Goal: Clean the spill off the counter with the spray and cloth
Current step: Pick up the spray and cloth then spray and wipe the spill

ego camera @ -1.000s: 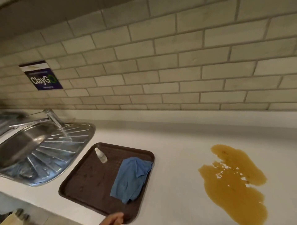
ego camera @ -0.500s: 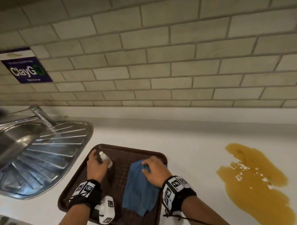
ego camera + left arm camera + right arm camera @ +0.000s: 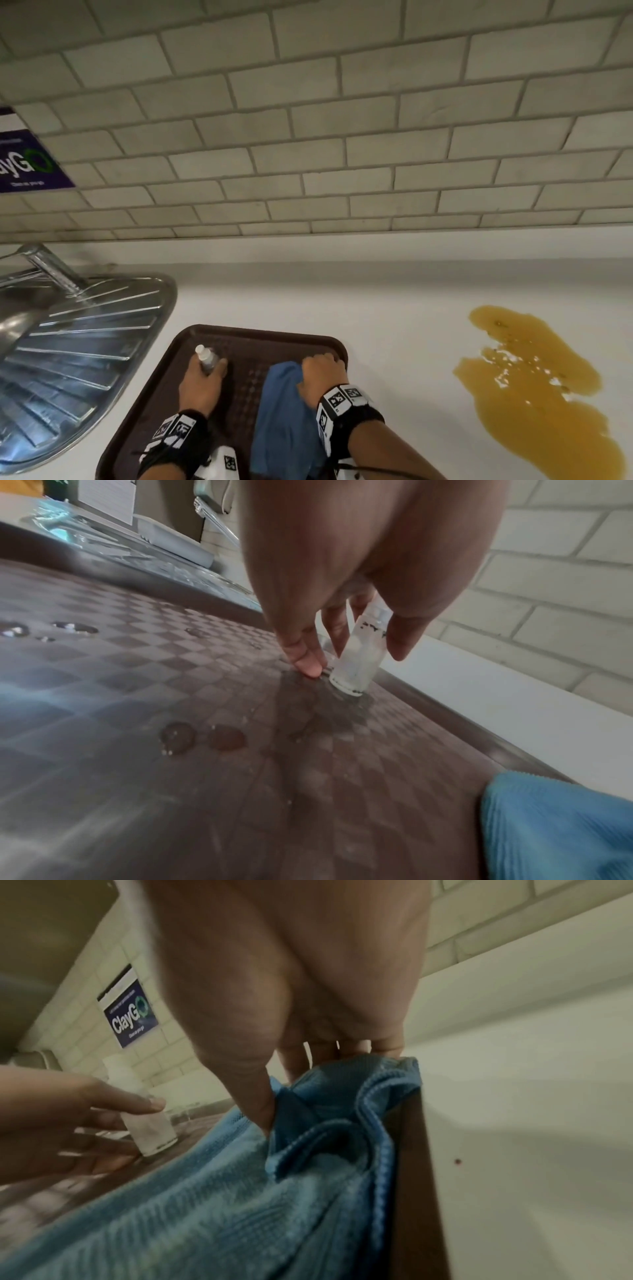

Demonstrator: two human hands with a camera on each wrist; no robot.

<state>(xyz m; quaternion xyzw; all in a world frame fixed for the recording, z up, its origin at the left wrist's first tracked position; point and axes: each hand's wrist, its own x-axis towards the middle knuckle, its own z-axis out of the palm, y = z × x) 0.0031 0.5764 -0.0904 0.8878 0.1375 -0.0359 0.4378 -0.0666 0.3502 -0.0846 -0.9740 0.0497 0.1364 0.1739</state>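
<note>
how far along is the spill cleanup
Done: nothing is wiped; the spill lies whole on the counter. In hand: the left hand grips the spray bottle, its base on the tray; the right hand pinches the cloth. Left: lifting both, spraying and wiping.

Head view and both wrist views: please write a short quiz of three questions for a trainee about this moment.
1. True or false: the spill lies on the tray.
2. Which hand holds the spray bottle? A) left hand B) right hand
3. Fill in: the right hand grips the blue ____.

Key:
1. False; it is on the white counter, to the right of the tray.
2. A.
3. cloth.
</note>
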